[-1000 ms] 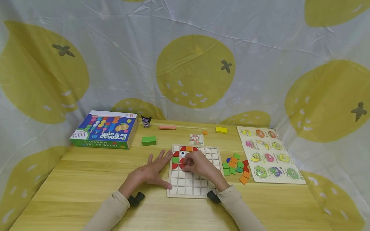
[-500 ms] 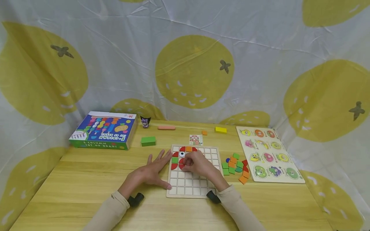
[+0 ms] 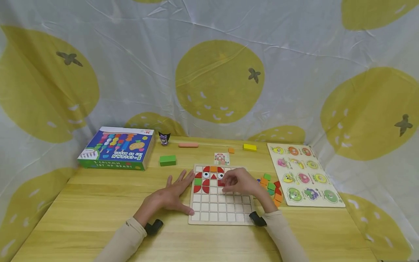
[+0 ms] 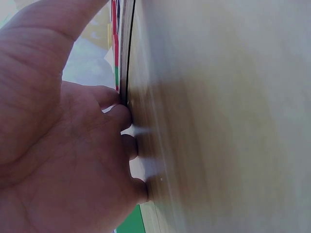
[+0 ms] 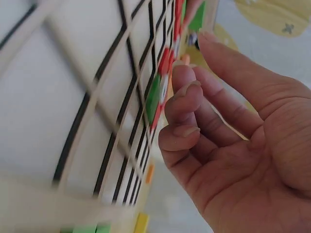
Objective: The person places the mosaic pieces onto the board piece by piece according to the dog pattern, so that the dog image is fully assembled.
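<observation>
Fingers of the left hand, spread, touch the left edge of a pale wooden grid board, some far cells bearing flat red, green and orange tiles. Fingers of the right hand curl loosely above it, thumb apart; square green and orange tiles lie farther right.

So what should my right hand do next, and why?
Probably reach for the loose pieces: your right hand appears to hold nothing, and many squares on the board are bare, while your left hand touches its edge.
</observation>
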